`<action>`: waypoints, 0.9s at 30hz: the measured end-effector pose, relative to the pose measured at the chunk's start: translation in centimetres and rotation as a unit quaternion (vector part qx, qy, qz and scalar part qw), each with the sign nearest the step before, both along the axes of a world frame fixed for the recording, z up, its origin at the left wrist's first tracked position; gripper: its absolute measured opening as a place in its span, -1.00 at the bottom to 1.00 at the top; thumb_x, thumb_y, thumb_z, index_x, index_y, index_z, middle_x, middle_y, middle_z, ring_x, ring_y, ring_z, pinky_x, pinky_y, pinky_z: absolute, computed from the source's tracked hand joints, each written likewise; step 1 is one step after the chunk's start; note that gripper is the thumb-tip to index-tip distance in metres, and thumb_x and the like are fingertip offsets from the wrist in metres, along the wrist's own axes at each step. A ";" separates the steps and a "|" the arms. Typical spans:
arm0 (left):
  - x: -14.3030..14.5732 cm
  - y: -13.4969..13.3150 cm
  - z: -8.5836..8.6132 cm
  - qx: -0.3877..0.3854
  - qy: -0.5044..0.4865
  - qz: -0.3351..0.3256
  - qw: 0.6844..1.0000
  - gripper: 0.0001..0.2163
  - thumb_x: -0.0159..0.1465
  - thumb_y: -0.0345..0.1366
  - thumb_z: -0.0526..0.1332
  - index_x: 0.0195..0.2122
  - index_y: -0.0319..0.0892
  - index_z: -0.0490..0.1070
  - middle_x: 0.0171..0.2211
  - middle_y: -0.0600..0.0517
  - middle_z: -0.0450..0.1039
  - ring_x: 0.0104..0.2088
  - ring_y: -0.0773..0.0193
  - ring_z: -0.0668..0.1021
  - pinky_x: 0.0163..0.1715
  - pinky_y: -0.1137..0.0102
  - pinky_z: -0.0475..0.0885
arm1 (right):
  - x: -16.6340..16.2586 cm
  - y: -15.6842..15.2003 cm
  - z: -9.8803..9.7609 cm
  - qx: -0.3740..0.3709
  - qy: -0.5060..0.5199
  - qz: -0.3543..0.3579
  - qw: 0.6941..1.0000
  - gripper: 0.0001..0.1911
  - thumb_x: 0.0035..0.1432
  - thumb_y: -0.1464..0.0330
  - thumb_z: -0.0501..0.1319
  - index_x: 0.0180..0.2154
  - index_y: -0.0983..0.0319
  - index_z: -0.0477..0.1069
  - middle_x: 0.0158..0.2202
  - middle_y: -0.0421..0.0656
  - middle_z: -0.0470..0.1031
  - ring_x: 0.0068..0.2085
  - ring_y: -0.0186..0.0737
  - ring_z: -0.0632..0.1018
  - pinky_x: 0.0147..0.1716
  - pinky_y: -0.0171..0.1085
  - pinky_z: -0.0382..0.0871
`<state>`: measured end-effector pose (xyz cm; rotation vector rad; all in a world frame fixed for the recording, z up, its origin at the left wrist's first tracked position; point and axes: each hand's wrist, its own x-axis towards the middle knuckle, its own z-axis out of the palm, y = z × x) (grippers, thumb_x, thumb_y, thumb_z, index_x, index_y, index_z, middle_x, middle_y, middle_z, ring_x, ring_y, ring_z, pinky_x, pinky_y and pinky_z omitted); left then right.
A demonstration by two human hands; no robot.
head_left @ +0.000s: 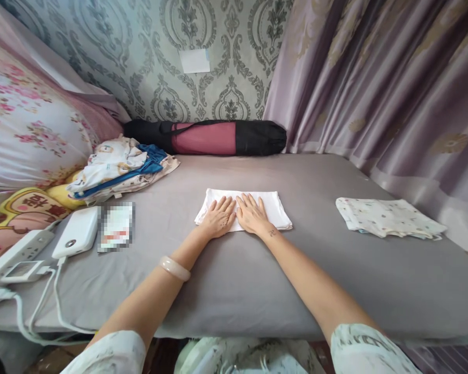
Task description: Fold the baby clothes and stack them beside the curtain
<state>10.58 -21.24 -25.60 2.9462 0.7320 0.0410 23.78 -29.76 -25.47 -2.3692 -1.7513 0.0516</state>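
Note:
A folded white cloth (pixel 276 208), perhaps a garment, lies flat on the grey bed sheet (pixel 242 280) in front of me. Both palms press down on it side by side, close together at its middle. My left hand (pixel 219 215) has its fingers stretched out over the left half. On the right half rests my right hand (pixel 251 213), fingers spread and flat. Neither hand grips anything. To the right, apart from my hands, sits a folded white patterned cloth (pixel 388 217).
At the left are piled clothes (pixel 117 163), a white power bank (pixel 78 231) with cables, a power strip (pixel 21 252), a blurred packet (pixel 117 227) and a yellow cushion (pixel 27 208). A black-and-red long bag (pixel 205 137) lies along the wall. Curtains (pixel 359 78) hang at right.

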 end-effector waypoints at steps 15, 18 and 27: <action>2.4 2.7 -0.9 0.048 -0.063 0.025 0.997 -0.46 0.38 0.02 -0.18 0.21 -0.21 0.20 0.25 -0.16 0.19 0.25 -0.03 0.21 0.19 0.02 0.09 | 1.6 0.6 0.3 -0.021 0.010 -0.039 0.999 -0.44 0.33 0.21 -0.21 0.29 0.19 0.10 0.35 -0.05 0.03 0.33 0.01 0.04 0.24 0.16 -0.22; 2.9 2.9 -0.7 0.057 -0.067 0.030 0.996 -0.55 0.40 -0.08 -0.17 0.17 -0.17 0.25 0.22 -0.13 0.24 0.22 0.03 0.26 0.18 0.03 0.10 | 1.6 0.8 0.4 -0.020 0.014 -0.044 0.999 -0.44 0.33 0.24 -0.22 0.28 0.21 0.11 0.35 -0.04 0.04 0.33 0.02 0.04 0.24 0.16 -0.21; 3.7 3.2 -0.5 0.007 -0.032 0.015 0.999 -0.54 0.41 -0.15 -0.20 0.26 -0.16 0.13 0.31 -0.12 0.10 0.30 0.02 0.14 0.22 0.00 0.04 | 2.0 0.8 0.9 -0.029 0.057 -0.019 0.998 -0.42 0.34 0.24 -0.25 0.31 0.24 0.04 0.37 -0.05 -0.02 0.35 -0.04 0.00 0.27 0.10 -0.22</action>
